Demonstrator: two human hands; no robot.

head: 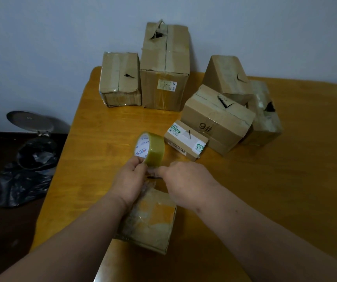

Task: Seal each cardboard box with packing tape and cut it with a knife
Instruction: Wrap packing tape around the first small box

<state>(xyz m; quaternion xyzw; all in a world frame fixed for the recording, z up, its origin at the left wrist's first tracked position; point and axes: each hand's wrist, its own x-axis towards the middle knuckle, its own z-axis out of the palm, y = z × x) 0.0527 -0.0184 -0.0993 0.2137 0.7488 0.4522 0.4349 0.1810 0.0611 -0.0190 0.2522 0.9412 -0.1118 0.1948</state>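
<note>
RISK: tape strip may fold onto itself or tear crooked — cause: slack between roll and box | LEFT GRIP: left hand (131, 180) fingers curled round tape roll (149, 149) | RIGHT GRIP: right hand (186, 180) pinches something small at the strip — knife not discernible | LOCATION: box (153, 220) on tabletop (106, 129), beneath both hands.

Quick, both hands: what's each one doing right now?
Left hand: grips the tape roll.
Right hand: pinches the tape end.
</note>
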